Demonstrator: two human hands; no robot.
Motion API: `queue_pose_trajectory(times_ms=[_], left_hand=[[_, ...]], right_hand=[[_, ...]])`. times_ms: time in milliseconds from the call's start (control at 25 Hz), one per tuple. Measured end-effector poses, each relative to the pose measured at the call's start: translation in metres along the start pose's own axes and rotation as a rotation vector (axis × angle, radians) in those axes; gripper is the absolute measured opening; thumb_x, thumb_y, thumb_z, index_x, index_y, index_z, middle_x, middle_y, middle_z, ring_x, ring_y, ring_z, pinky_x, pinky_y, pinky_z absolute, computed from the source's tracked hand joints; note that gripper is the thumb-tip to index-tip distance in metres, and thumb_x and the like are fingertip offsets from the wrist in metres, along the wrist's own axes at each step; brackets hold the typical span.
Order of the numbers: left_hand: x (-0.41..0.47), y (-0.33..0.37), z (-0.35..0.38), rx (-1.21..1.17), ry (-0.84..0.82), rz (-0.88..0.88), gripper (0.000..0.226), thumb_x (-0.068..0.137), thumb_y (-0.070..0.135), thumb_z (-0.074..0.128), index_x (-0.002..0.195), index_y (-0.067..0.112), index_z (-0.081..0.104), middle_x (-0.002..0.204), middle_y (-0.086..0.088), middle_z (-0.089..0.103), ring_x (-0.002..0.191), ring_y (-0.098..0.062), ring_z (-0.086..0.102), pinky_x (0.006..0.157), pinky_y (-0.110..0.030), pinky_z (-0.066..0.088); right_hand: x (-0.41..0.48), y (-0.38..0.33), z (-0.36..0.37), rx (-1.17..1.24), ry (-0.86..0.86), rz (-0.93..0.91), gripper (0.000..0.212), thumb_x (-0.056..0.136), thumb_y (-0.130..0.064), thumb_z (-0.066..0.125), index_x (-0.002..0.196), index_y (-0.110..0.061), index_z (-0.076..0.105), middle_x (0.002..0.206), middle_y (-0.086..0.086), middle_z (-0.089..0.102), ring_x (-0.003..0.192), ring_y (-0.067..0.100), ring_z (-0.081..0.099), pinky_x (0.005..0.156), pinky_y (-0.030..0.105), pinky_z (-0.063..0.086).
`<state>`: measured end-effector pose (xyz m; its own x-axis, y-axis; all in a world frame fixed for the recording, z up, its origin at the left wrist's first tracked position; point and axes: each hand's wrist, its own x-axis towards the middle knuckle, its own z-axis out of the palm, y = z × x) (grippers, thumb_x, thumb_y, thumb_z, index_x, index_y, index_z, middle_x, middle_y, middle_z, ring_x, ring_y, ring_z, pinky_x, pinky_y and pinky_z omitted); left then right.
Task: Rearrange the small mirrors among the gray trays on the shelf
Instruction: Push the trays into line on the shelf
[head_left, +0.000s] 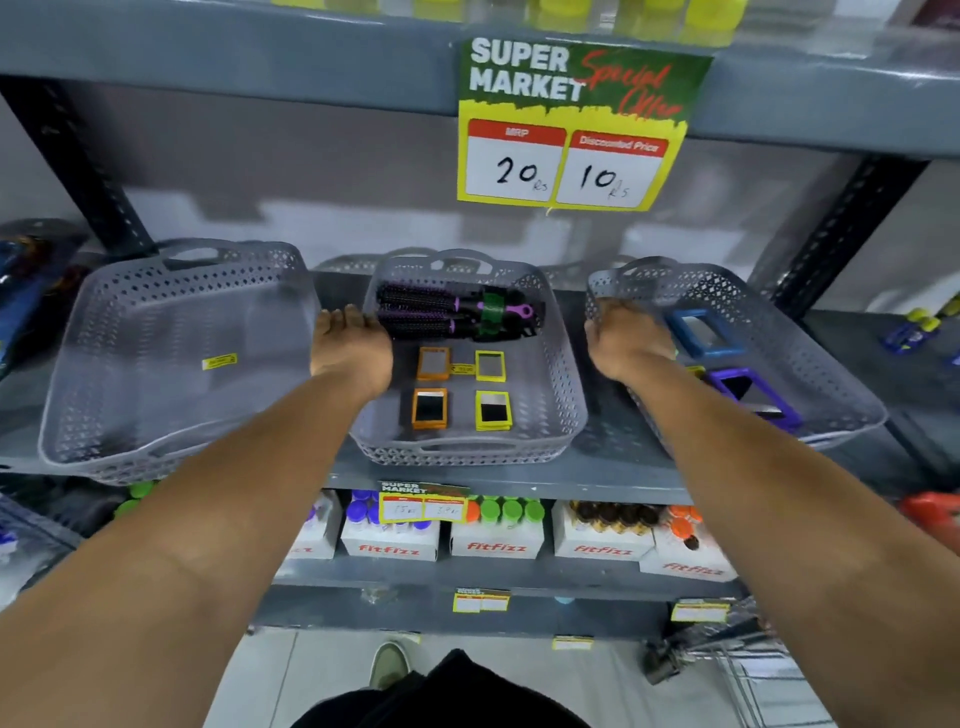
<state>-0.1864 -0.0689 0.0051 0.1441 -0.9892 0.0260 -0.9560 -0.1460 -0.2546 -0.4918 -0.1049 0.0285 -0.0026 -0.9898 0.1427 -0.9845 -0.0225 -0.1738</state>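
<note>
Three gray perforated trays stand on the shelf. The left tray (104, 415) holds only a yellow sticker. In the middle tray (566, 410) lie two orange mirrors (432, 362) (429, 408), two yellow mirrors (490, 365) (493, 410) and purple hairbrushes (447, 312) at the back. The right tray (810, 353), tilted, holds a blue mirror (704, 332) and a purple mirror (753, 397). My left hand (353, 345) curls over the middle tray's left rim. My right hand (626, 338) grips the right tray's left rim.
A green and yellow price sign (571, 124) hangs from the shelf above. Black uprights (841, 234) frame the bay. Boxed bottles (496, 530) fill the shelf below. A shopping cart (753, 670) stands at the lower right on the floor.
</note>
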Motion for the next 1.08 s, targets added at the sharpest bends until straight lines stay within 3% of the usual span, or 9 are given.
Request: queue_pose_trajectory(times_ms=[120, 200, 360, 720, 960, 1080], left_hand=[[0.005, 0.002, -0.002, 0.004, 0.026, -0.001, 0.052, 0.083, 0.016, 0.05, 0.133, 0.001, 0.048, 0.137, -0.019, 0.05, 0.128, -0.034, 0.042, 0.114, -0.044, 0.023], [0.008, 0.001, -0.001, 0.002, 0.028, -0.003, 0.049, 0.083, 0.015, 0.051, 0.13, 0.003, 0.051, 0.134, -0.016, 0.053, 0.127, -0.032, 0.044, 0.113, -0.043, 0.024], [0.016, -0.001, 0.001, -0.04, 0.052, 0.01, 0.042, 0.08, 0.01, 0.054, 0.121, 0.003, 0.058, 0.122, -0.015, 0.06, 0.118, -0.031, 0.052, 0.109, -0.042, 0.029], [0.033, 0.002, 0.003, -0.059, 0.058, 0.05, 0.045, 0.075, -0.001, 0.055, 0.12, 0.003, 0.06, 0.118, -0.016, 0.063, 0.115, -0.033, 0.055, 0.11, -0.044, 0.03], [0.035, -0.003, 0.0, -0.102, 0.056, 0.047, 0.05, 0.082, 0.013, 0.051, 0.132, 0.011, 0.045, 0.129, -0.013, 0.057, 0.124, -0.033, 0.045, 0.109, -0.046, 0.028], [0.032, -0.027, -0.011, -0.155, 0.085, -0.054, 0.05, 0.091, 0.023, 0.04, 0.14, 0.01, 0.038, 0.141, -0.019, 0.047, 0.132, -0.037, 0.038, 0.111, -0.048, 0.024]], right_hand=[[-0.009, 0.047, -0.006, -0.043, -0.157, 0.108, 0.058, 0.088, -0.048, 0.054, 0.13, -0.008, 0.048, 0.13, 0.023, 0.054, 0.115, 0.041, 0.053, 0.091, 0.045, 0.048], [-0.019, 0.062, 0.0, -0.002, -0.245, 0.121, 0.058, 0.089, -0.046, 0.056, 0.132, -0.008, 0.048, 0.134, 0.023, 0.052, 0.118, 0.041, 0.051, 0.095, 0.042, 0.047], [-0.031, 0.052, 0.011, 0.106, -0.098, 0.111, 0.033, 0.095, -0.028, 0.048, 0.117, -0.006, 0.059, 0.122, 0.024, 0.061, 0.108, 0.04, 0.057, 0.09, 0.037, 0.048], [-0.031, 0.024, 0.018, 0.214, -0.092, 0.278, 0.019, 0.094, -0.017, 0.048, 0.104, -0.005, 0.059, 0.104, 0.021, 0.065, 0.093, 0.037, 0.061, 0.069, 0.031, 0.045], [-0.035, 0.02, 0.012, 0.269, -0.033, 0.338, 0.031, 0.094, -0.028, 0.05, 0.116, -0.006, 0.051, 0.106, 0.018, 0.061, 0.091, 0.035, 0.06, 0.074, 0.041, 0.053], [-0.032, 0.007, 0.004, 0.235, 0.09, 0.241, 0.037, 0.094, -0.029, 0.049, 0.125, -0.009, 0.048, 0.121, 0.022, 0.052, 0.103, 0.039, 0.056, 0.083, 0.046, 0.051]])
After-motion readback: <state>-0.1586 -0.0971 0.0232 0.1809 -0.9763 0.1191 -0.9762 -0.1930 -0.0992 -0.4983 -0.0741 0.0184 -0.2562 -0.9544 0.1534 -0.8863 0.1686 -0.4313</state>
